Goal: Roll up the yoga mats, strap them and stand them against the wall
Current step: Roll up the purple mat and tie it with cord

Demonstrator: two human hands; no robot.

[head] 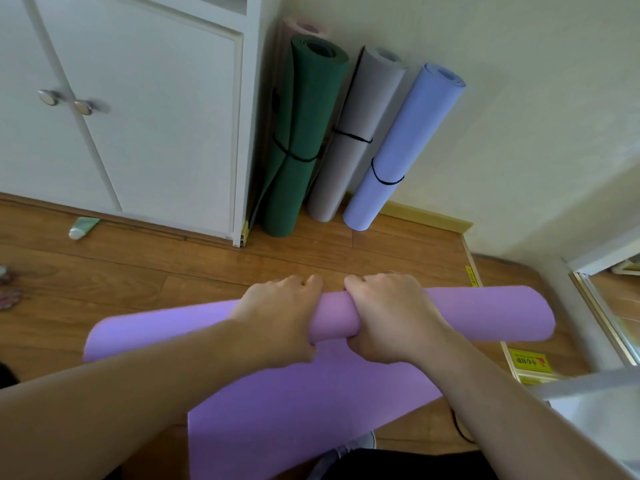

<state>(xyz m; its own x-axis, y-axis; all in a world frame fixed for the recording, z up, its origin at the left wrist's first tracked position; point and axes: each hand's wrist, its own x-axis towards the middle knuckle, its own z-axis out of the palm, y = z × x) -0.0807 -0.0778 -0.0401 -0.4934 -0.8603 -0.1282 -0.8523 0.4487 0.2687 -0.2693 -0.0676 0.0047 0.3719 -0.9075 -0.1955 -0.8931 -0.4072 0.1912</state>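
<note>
Purple mat (485, 313): lay on the wood floor (207, 265) in front of the person, partly rolled; the rolled part ran left to right, and a flat unrolled tail reached back toward the person's feet.
Left hand (277, 313): was over the roll near its middle, fingers curled over the far side, thumb tucked under the near side, gripping it.
Right hand (391, 313): was just beside the left, fingers curled round the roll in the same way.
Handling (judgement): looked soft, light and springy; the roll would probably loosen if let go, so pressure should be kept on it. The surface looked matt, so probably not slippery.
Where to hold (judgement): both hands sat close to the centre; moving them further apart would likely keep the ends even. The left end was blurred.
Strap: none seen on the purple mat; not yet strapped.
Finished mats: green mat (304, 133), grey mat (349, 143) and blue mat (398, 143) stood leaning on the wall (519, 116), each with a black band. A pink roll (304, 26) showed behind the green one.
Containers: the white cabinet (138, 116) had its doors closed; contents not visible.
Other: a small tube (83, 228) lay on the floor by the cabinet.
</note>
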